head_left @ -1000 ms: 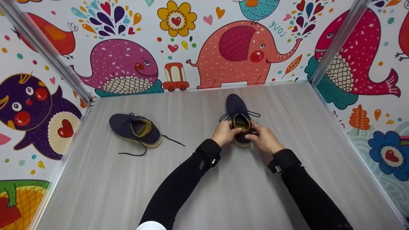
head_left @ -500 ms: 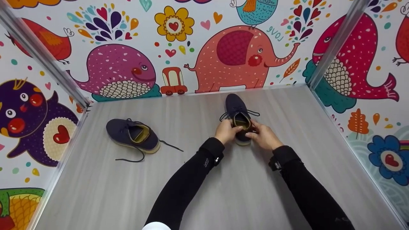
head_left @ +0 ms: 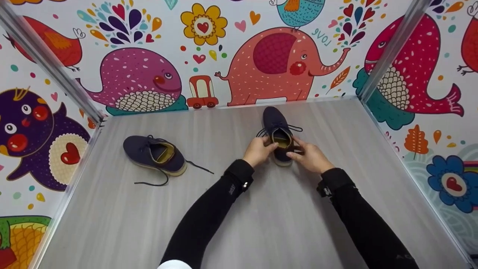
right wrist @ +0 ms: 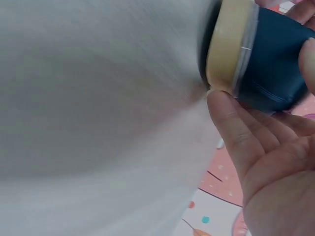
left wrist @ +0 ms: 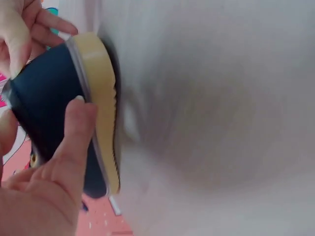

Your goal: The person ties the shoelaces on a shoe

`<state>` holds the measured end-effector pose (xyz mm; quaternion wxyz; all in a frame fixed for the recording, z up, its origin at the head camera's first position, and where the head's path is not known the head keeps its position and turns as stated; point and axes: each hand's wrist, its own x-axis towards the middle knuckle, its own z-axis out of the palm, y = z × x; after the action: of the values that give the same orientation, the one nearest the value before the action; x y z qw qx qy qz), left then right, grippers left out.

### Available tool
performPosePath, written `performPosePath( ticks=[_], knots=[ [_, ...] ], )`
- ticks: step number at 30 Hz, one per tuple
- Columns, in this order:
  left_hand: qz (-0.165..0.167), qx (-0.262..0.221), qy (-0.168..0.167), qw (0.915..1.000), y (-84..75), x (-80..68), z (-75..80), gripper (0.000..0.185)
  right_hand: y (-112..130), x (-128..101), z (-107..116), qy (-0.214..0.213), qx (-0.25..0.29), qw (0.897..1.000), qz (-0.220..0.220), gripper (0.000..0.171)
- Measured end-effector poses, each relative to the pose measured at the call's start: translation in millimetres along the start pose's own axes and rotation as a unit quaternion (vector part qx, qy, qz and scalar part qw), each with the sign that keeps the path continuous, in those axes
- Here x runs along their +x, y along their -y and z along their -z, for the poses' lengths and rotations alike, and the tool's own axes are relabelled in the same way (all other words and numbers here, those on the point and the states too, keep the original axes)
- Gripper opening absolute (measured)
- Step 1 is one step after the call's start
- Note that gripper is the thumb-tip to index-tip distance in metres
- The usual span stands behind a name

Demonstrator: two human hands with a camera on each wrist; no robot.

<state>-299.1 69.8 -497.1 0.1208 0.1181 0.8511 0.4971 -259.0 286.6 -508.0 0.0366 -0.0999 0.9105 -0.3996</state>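
Note:
A navy lace-up shoe (head_left: 274, 118) with a pale sole stands on the floor, toe toward the back wall, its laces looped out to both sides. At its left side my left hand (head_left: 257, 151) holds the opening, thumb at the rim. My right hand (head_left: 313, 157) holds the other side, thumb by the heel. In the left wrist view a finger (left wrist: 78, 128) lies along the shoe's upper, down to the sole. From the right wrist, a fingertip touches the sole's lower edge (right wrist: 214, 81). A second navy shoe (head_left: 140, 149) sits to the left, laces trailing loose.
The floor (head_left: 261, 224) is grey, wood-grained board. Walls printed with cartoon animals, such as an elephant (head_left: 242, 71) and a purple whale (head_left: 138, 71), enclose it on three sides. Metal posts (head_left: 396, 45) stand at the back corners.
My left hand has drifted slightly outward from the shoe's opening, its thumb showing less far over the rim. Both shoes stay where they were; the head view has shifted a little.

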Motion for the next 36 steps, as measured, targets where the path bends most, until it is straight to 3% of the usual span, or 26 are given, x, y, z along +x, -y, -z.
performPosePath(
  ticks=[4,8,12,14,17,19,21,24,26,29,33,36],
  knots=[
    [-0.018,-0.026,-0.018,0.9993,9.5,-14.8,37.9,0.043,11.6,-12.9,8.9,-0.04,0.006,0.999,0.001,0.059],
    [-0.041,-0.065,-0.048,0.9959,26.3,-41.4,93.3,0.031,22.5,-36.1,13.1,-0.087,-0.007,0.996,0.023,0.037],
    [-0.041,-0.078,-0.127,0.988,44.8,-77.4,151.1,0.03,24.9,-62.9,10.0,-0.115,-0.014,0.992,0.039,0.028],
    [-0.032,-0.053,-0.199,0.978,58.1,-93.5,175.4,0.031,24.0,-74.1,6.8,-0.121,-0.006,0.992,0.042,0.025],
    [0.014,-0.002,-0.301,0.9536,83.7,-111.5,206.3,0.034,22.9,-86.2,0.3,-0.126,0.01,0.991,0.043,0.022],
    [0.061,0.029,-0.334,0.9402,97.6,-121.4,221.7,0.047,23.5,-91.4,-4.4,-0.126,0.022,0.991,0.046,0.02],
    [0.117,0.048,-0.325,0.9371,109.8,-128.7,232.4,0.066,24.7,-95.3,-9.0,-0.128,0.029,0.99,0.051,0.018],
    [0.192,0.053,-0.269,0.9423,124.4,-133.4,239.1,0.089,27.2,-99.1,-15.2,-0.131,0.035,0.989,0.061,0.014],
    [0.227,0.038,-0.231,0.9453,131.8,-133.3,238.9,0.094,28.4,-101.2,-19.5,-0.131,0.034,0.989,0.065,0.012],
    [0.26,0.002,-0.205,0.9434,142.4,-129.5,235.8,0.093,29.3,-104.7,-26.3,-0.124,0.03,0.989,0.069,0.011],
    [0.289,-0.035,-0.216,0.9318,153.5,-124.3,232.4,0.087,29.9,-108.9,-34.5,-0.107,0.031,0.991,0.074,0.012],
    [0.297,-0.045,-0.222,0.9277,156.7,-119.0,231.6,0.082,29.2,-111.4,-38.1,-0.105,0.034,0.991,0.078,0.012]
  ],
)
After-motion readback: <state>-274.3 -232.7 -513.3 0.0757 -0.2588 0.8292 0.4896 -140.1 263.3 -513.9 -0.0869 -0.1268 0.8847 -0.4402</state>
